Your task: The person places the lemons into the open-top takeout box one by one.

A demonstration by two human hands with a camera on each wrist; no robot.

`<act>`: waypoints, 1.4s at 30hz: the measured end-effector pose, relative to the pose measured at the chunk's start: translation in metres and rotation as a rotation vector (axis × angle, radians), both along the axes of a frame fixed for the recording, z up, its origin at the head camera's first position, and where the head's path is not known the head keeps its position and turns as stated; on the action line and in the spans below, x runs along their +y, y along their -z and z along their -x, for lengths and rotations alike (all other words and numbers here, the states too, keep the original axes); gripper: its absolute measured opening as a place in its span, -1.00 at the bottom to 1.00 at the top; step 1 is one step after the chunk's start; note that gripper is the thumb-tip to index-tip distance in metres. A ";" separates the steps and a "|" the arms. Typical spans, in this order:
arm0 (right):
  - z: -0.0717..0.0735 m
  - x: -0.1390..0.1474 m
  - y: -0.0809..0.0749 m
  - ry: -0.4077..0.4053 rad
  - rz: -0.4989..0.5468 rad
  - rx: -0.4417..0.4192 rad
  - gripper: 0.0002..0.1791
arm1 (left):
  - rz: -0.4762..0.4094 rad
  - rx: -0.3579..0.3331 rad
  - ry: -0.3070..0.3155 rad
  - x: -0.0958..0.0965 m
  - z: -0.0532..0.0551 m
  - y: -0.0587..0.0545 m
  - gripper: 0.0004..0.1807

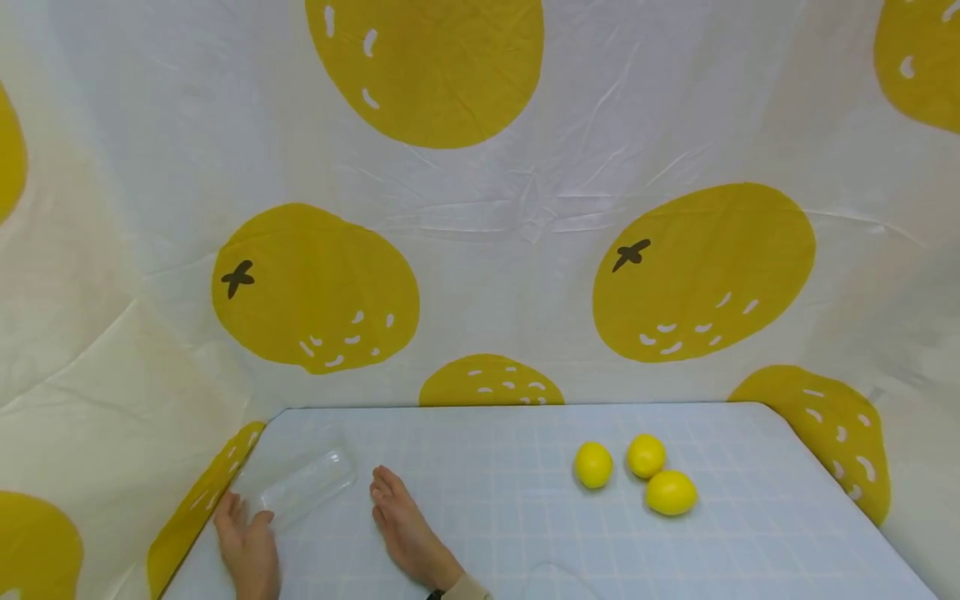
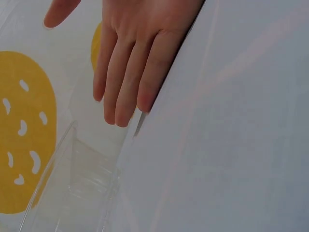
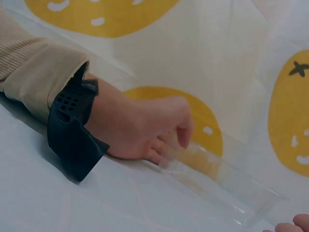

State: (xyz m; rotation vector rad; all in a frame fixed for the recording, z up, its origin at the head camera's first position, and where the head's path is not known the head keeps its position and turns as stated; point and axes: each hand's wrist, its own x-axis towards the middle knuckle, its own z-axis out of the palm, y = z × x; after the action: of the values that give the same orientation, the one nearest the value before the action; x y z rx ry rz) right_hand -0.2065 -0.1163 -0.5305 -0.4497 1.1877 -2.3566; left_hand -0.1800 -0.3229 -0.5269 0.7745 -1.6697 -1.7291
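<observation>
A clear plastic box [image 1: 309, 483] lies slantwise at the left of the table. My left hand [image 1: 249, 546] is at its near left end, with the thumb and curled fingers about the plastic; the right wrist view shows this left hand [image 3: 140, 118] and the box [image 3: 227, 188] from the side. To the right of the box, my right hand [image 1: 411, 533] stands apart from it, palm facing left and fingers straight. In the left wrist view the right palm [image 2: 140, 53] shows, with part of the box [image 2: 72, 188] beyond the fingertips.
Three lemons sit at the right of the table: one lemon [image 1: 592, 464] apart, a lemon [image 1: 646, 456] behind, and another lemon [image 1: 671, 492] in front of it. A faint transparent rim [image 1: 558, 568] shows at the front edge. Printed cloth [image 1: 495, 275] hangs around the checked tabletop [image 1: 480, 467].
</observation>
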 end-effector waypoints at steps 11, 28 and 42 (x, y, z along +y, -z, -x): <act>0.000 0.004 0.003 -0.038 -0.004 0.024 -0.26 | 0.010 -0.085 0.099 0.005 -0.001 -0.002 -0.05; 0.007 0.027 0.009 -0.029 -0.039 0.168 -0.26 | 0.017 0.038 0.344 0.026 0.000 0.001 0.09; 0.012 0.062 0.008 0.028 -0.102 0.186 -0.28 | 0.084 0.034 0.517 0.053 -0.006 0.001 0.11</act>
State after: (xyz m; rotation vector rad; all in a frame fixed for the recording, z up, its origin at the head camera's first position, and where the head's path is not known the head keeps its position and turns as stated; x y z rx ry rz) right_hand -0.2186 -0.0547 -0.5387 -0.6315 1.3992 -2.3049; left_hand -0.1744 -0.2701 -0.5280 0.2808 -2.0264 -1.9732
